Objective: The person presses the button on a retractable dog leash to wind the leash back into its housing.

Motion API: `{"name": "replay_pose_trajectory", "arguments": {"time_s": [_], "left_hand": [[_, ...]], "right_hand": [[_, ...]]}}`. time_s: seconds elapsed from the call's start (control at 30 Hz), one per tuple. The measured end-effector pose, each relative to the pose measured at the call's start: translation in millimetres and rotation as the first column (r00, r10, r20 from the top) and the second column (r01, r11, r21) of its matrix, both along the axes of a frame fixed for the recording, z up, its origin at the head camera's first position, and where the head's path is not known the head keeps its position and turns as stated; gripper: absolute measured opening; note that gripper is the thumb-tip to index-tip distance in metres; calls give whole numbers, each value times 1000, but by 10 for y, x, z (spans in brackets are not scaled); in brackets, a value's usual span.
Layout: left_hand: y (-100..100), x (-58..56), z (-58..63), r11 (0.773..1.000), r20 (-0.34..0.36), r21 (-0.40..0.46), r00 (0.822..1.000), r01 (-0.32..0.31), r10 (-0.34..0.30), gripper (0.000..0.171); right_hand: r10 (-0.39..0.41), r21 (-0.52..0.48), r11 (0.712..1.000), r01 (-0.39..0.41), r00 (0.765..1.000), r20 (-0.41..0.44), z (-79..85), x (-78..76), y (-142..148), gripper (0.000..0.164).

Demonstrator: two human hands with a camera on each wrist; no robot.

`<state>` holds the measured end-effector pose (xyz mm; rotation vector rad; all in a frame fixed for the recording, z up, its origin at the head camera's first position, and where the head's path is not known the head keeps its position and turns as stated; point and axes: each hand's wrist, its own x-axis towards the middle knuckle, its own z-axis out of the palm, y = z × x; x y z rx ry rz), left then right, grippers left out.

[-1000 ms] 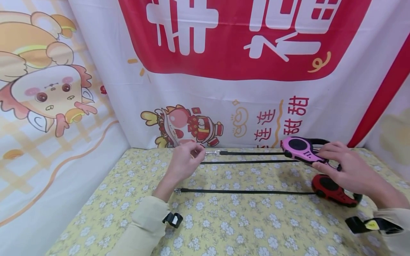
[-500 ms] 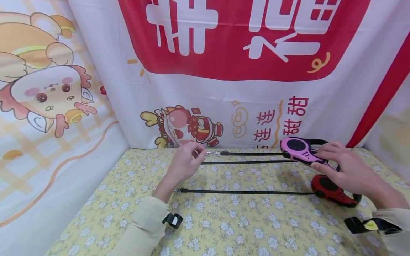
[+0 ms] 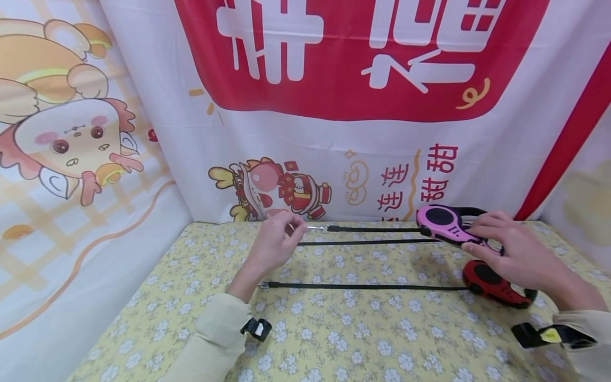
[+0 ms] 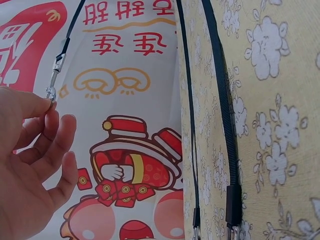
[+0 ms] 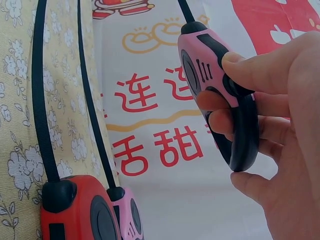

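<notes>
Three retractable leashes are showing: two are lying on the floral-covered worktop [image 3: 334, 339], and one is hanging above it between a person's hands. The right hand [image 3: 520, 249] is grasping the raised pink leash [image 3: 448, 227], its grip wrapping round the body and black handle loop [image 5: 246, 132]. The left hand [image 3: 273, 241] is pinching the silver clip [image 3: 317, 228] at the far end, its other fingers curving loosely. Between them the black strap [image 3: 372, 230] is stretching nearly straight. Below, the red leash [image 3: 491, 282] is resting on the worktop near the right hand, its own strap [image 3: 367, 287] running leftward to a metal clasp [image 3: 264, 285]. Beside the red one, on the side nearer the banner [image 3: 358, 101], a second pink leash [image 5: 131, 215] is lying, mostly hidden in the head view; its strap [image 3: 367, 242] is running between the other two. Black bands [image 3: 258, 329] are sitting at both sleeves.
</notes>
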<state>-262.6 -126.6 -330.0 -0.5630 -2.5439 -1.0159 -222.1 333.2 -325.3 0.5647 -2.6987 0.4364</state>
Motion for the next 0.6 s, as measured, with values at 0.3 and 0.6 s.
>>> {"name": "replay_pose_trajectory", "arguments": {"time_s": [0.3, 0.6], "left_hand": [[16, -3, -11, 1000, 9, -15, 1000, -13, 13, 12], [38, 20, 2, 1000, 25, -6, 1000, -10, 10, 11]], "right_hand": [[9, 8, 1000, -9, 1000, 8, 33, 20, -46, 44], [29, 12, 1000, -28, 1000, -2, 39, 28, -76, 40]]}}
